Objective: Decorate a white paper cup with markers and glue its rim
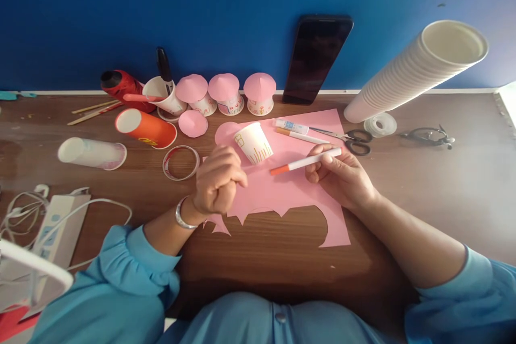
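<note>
My right hand (342,172) holds a white felt-tip marker (308,162), its long orange end pointing left over the pink paper. My left hand (220,180) is curled into a fist, with nothing showing in it. Just beyond, a white paper cup (255,143) lies tilted on the pink sheet (278,185), with yellow-green strokes and a small window-like drawing on its side. A second marker with an orange-brown end (302,136), a glue stick (291,127) and black-handled scissors (357,142) lie behind my right hand.
Several small cups with pink cone tops (260,88) line the wall. A phone (316,59) leans there, left of a tall cup stack (419,72). An orange cup (147,128), a tape ring (180,163) and a power strip (60,231) are leftward; glasses (429,136) lie right.
</note>
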Available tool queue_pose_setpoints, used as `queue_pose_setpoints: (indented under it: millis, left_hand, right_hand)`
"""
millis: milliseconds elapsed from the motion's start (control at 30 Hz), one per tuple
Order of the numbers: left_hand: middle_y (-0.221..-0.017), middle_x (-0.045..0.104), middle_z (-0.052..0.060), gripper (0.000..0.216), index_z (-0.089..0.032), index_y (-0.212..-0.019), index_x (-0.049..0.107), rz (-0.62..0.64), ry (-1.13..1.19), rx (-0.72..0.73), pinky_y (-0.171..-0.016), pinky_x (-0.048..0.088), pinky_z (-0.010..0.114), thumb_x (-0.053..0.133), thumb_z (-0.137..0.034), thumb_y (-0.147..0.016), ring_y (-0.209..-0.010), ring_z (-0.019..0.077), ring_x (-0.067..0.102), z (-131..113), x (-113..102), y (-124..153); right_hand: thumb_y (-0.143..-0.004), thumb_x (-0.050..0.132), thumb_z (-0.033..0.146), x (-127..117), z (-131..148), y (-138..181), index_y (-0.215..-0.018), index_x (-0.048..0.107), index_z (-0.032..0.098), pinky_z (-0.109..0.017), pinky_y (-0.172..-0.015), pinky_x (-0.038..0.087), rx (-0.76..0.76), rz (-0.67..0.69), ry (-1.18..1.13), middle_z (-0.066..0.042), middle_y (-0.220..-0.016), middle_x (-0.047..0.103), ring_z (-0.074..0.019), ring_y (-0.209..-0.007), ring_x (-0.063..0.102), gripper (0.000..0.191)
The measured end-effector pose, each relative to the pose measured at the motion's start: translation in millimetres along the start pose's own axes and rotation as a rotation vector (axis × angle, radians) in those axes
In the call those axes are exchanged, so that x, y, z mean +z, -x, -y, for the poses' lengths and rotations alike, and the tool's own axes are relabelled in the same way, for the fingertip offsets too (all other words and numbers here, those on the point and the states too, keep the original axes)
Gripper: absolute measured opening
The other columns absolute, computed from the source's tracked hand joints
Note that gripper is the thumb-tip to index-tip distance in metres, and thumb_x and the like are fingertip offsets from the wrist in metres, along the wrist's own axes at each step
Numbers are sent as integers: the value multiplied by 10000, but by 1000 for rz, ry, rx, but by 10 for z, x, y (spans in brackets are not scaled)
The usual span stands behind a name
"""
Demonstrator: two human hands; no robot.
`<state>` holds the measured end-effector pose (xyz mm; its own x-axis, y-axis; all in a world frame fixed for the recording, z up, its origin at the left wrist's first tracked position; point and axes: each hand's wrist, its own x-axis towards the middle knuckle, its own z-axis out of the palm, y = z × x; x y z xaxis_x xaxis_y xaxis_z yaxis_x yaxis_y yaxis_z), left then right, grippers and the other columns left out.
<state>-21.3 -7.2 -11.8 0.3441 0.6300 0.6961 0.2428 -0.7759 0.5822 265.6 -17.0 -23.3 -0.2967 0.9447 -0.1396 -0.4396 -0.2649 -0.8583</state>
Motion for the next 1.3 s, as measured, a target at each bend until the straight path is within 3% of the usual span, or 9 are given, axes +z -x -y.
queue_pose_setpoints:
  millis: [67, 167, 300, 467, 733, 1033, 1100, 1200, 1300]
  left_hand:
    - [-688, 653, -4, 244, -250, -950, 713, 29, -136, 42, -586, 452, 341, 559, -398, -1067, -578, 162, 552, -109, 39, -1]
    - [-825, 738, 29, 453, -198, -1096, 699, 101, -316, 106, -583, 508, 309, 645, -641, -1022, -658, 163, 645, -189, 104, 18]
    - [-731, 663, -16, 267, -201, -961, 649, 240, -388, 151, -582, 491, 276, 662, -446, -1067, -612, 132, 596, -184, 157, 46]
    - [-678, 581, -33, 258, -213, -889, 608, 251, -422, 117, -546, 409, 292, 590, -343, -1111, -566, 128, 509, -180, 164, 49]
    - [-657, 553, -38, 265, -216, -793, 591, 299, -390, 159, -522, 383, 289, 660, -265, -1044, -557, 120, 458, -170, 155, 63]
    - [-727, 596, 11, 331, -187, -789, 648, 447, -525, 237, -541, 392, 314, 730, -406, -1023, -645, 154, 525, -42, 134, 59]
    - [-747, 588, 3, 343, -197, -861, 646, 408, -497, 259, -545, 419, 316, 753, -492, -1000, -645, 154, 512, -62, 99, 58]
    - [-832, 596, -2, 391, -212, -1002, 628, 158, -469, 268, -601, 499, 321, 860, -514, -910, -704, 157, 546, -70, 72, 54]
    - [-1168, 653, 112, 747, -196, -1355, 588, -59, -480, 77, -878, 626, 443, 911, -609, -822, -1073, 270, 666, 21, 78, 54]
  right_hand:
    - [-889, 909, 457, 22, 8, 20, -964, 806, 223, -285, -591, 567, 32, 37, -9, 2, -749, 760, -133, -597, 666, 266]
    - [-874, 928, 458, 46, 29, 43, -964, 834, 221, -283, -608, 580, 80, 65, -18, -9, -735, 775, -139, -613, 685, 271]
    - [-861, 940, 449, 61, 23, 66, -980, 860, 237, -287, -613, 591, 110, 96, -22, -12, -724, 781, -150, -634, 702, 256]
    - [-887, 912, 479, 72, -18, 79, -977, 856, 236, -305, -623, 580, 67, 78, 37, -16, -746, 782, -152, -638, 690, 265]
    - [-810, 966, 452, -215, 230, -104, -769, 693, 281, -264, -572, 490, -161, -260, -105, 66, -666, 587, -109, -579, 499, 324]
    - [-835, 938, 459, -74, 81, -74, -817, 726, 277, -278, -545, 388, -34, -113, -57, 63, -568, 551, -123, -534, 449, 279]
    - [-842, 932, 471, -79, 94, -80, -830, 751, 273, -280, -548, 386, -35, -105, -52, 58, -573, 556, -122, -540, 454, 269]
    - [-816, 954, 472, -80, 110, -87, -824, 756, 275, -282, -555, 395, -35, -105, -68, 59, -574, 557, -120, -539, 450, 279]
    - [-766, 995, 436, -64, 115, -82, -778, 711, 273, -269, -544, 383, -32, -128, -99, 67, -579, 542, -112, -538, 427, 328]
